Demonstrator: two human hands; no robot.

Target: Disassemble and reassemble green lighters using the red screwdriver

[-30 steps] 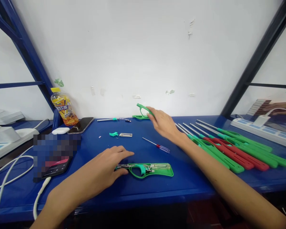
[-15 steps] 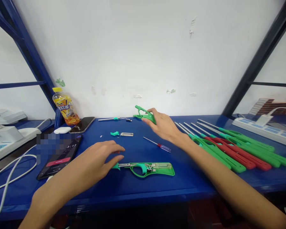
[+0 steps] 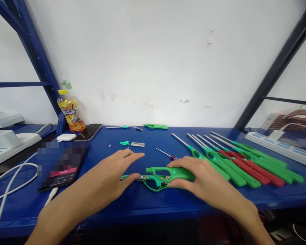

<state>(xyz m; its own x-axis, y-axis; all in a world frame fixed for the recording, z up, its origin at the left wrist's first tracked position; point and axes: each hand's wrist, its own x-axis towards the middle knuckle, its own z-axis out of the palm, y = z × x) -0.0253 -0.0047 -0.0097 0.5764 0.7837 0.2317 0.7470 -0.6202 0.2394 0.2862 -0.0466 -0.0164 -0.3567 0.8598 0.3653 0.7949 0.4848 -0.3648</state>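
My right hand (image 3: 196, 172) is closed on a green casing half (image 3: 182, 173), which it holds over an opened green utility lighter (image 3: 153, 187) near the table's front edge. The lighter's teal trigger (image 3: 158, 182) and part of its inner works show below the casing half; its handle end is covered. My left hand (image 3: 119, 170) is at the lighter's nozzle end, thumb over the tube, index finger apart and stretched out. Whether the left thumb touches the tube I cannot tell. Just behind my right hand lies a screwdriver (image 3: 165, 153), its handle partly hidden.
Several green and red lighters (image 3: 244, 160) lie in a row on the right. At the back are another green casing half (image 3: 155, 126), a metal tube with wires (image 3: 123, 127), a teal trigger (image 3: 124, 143) and a clear tank (image 3: 137, 144). Phones (image 3: 63, 173), a bottle (image 3: 71, 114) and cables stand left.
My right hand has come from the back of the table to the front, bringing a green casing half over the opened lighter. My left hand has shifted slightly right.
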